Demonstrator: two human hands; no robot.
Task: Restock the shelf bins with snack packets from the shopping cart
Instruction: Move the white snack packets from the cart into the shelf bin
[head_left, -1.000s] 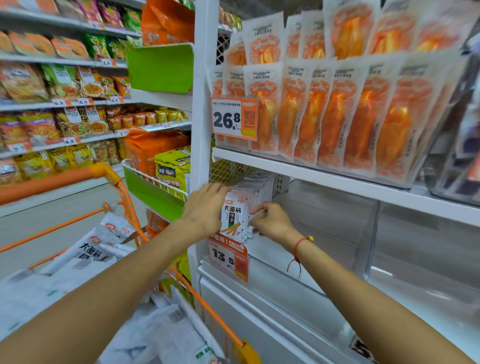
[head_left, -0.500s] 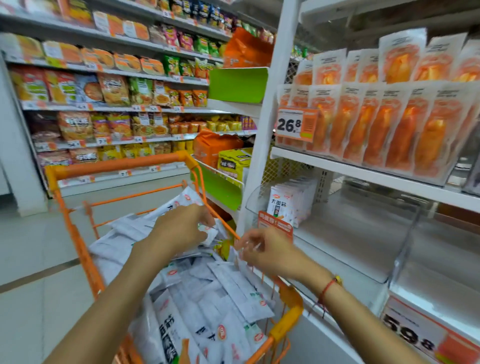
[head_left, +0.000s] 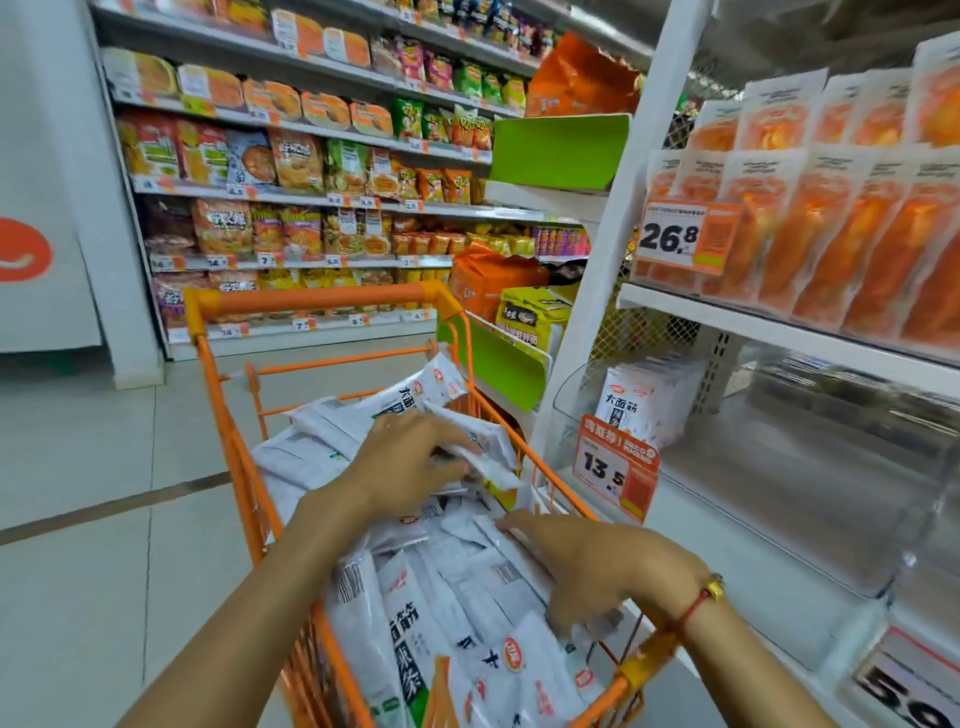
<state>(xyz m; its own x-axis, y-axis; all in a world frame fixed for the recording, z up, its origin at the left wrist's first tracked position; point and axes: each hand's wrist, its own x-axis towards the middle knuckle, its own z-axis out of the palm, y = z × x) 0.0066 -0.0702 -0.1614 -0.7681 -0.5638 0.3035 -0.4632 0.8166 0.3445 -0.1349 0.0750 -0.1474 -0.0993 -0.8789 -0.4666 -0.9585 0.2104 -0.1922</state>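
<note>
Left hand (head_left: 410, 467) pinches a white snack packet (head_left: 488, 457) at the cart's (head_left: 317, 299) far right corner, right hand (head_left: 592, 566) spread on the pile by the right rim, and the half-filled bin (head_left: 576, 410) lies just right, beyond that rim.

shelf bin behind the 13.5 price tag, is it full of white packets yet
No, the shelf bin holds only a short row of white packets at its left end.

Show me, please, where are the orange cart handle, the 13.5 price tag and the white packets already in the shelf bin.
orange cart handle (head_left: 317, 300): head view, middle of the bar.
13.5 price tag (head_left: 614, 466): head view, printed face.
white packets in the shelf bin (head_left: 640, 404): head view, front packet's face.
</note>
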